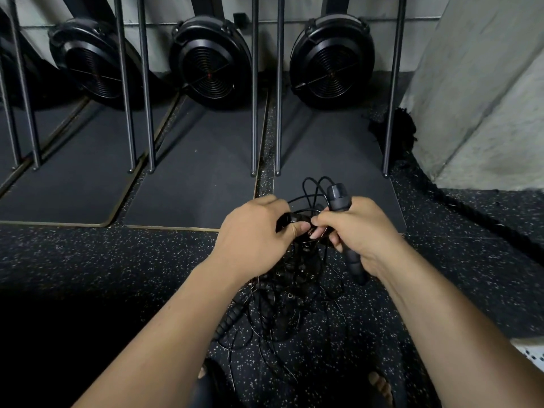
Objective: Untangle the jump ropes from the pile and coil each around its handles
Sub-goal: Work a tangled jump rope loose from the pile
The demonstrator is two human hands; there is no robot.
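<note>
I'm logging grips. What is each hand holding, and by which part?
The right hand grips a jump rope handle around its middle. The left hand grips a dark part of the tangle; handle or cord is unclear.

I see a black speckled rubber floor carrying a tangled pile of jump ropes near the middle, three dark mats lying side by side farther off with round black fan housings standing at their far ends, and a thick black rope trailing along the right.
</note>
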